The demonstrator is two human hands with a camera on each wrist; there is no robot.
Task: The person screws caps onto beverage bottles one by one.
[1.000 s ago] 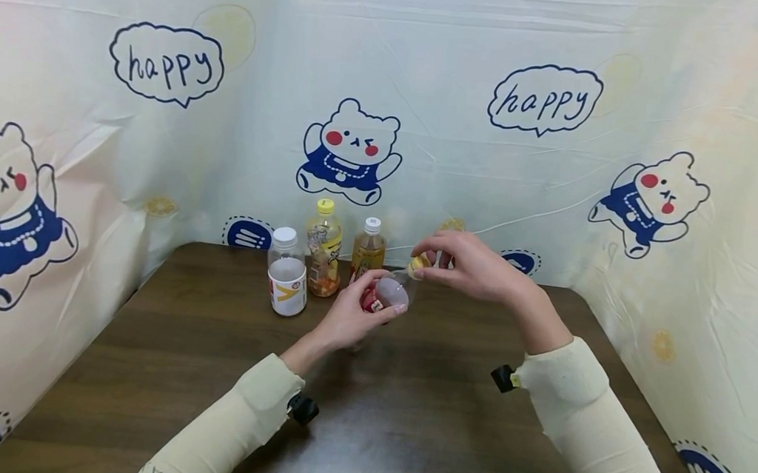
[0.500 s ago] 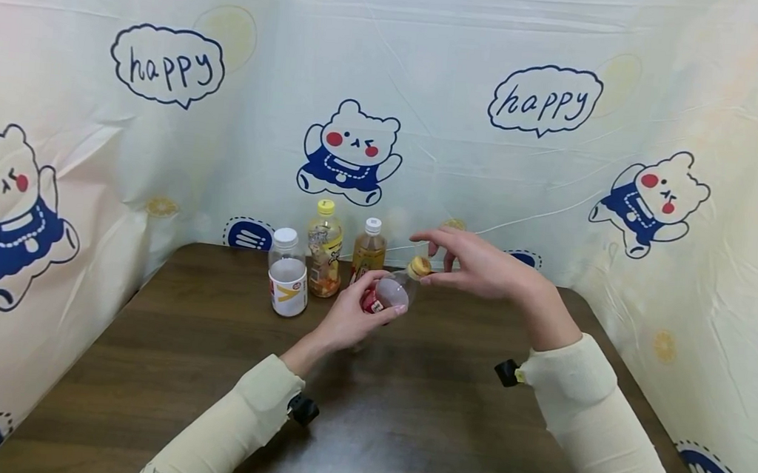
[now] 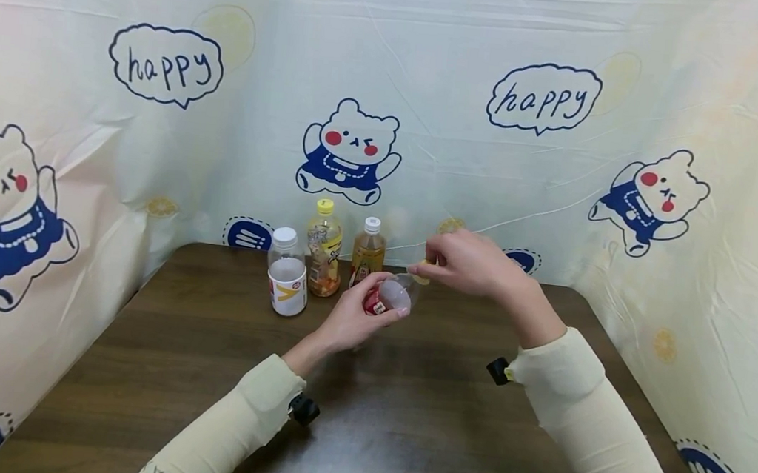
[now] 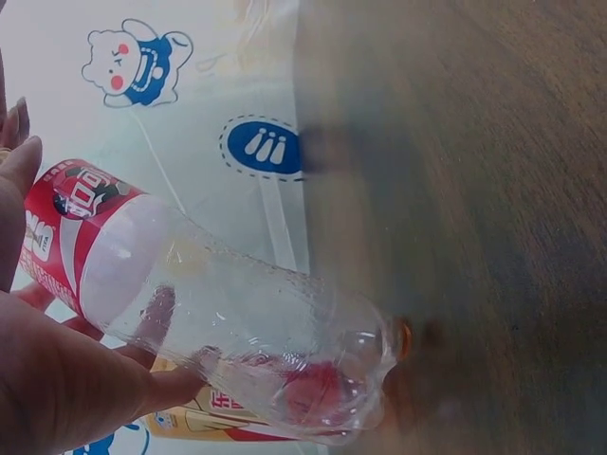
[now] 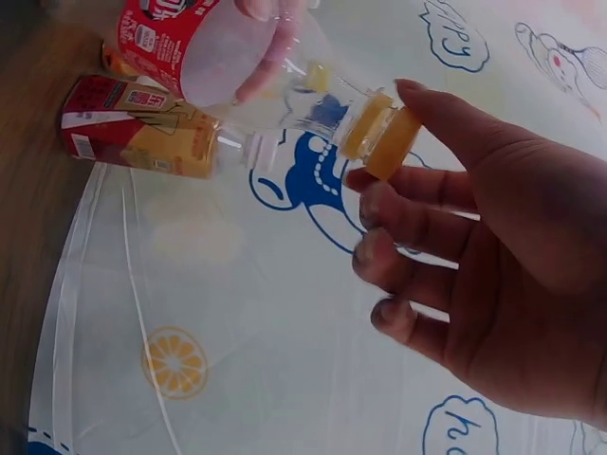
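Observation:
My left hand (image 3: pixel 352 320) grips a clear plastic soda bottle (image 4: pixel 237 284) around its red label (image 5: pixel 169 43). The bottle is held tilted above the table, its neck up and to the right, and no drink shows inside. On its neck sits a yellow-orange cap (image 5: pixel 391 142). My right hand (image 3: pixel 470 264) pinches that cap between thumb and forefinger, while the other fingers are bent and free of the bottle, as the right wrist view shows. In the head view the right fingers mostly hide the cap.
Behind the left hand stand a white-capped bottle (image 3: pixel 288 289), a yellow-capped bottle (image 3: pixel 324 251) and a white-capped tea bottle (image 3: pixel 369 252), all upright on the dark wooden table (image 3: pixel 207 379). A printed curtain (image 3: pixel 439 152) rises along the back and sides.
Half a second ago the right forefinger was lifted off the cap; now the right hand has turned and pinches it again. The left hand and bottle have barely moved.

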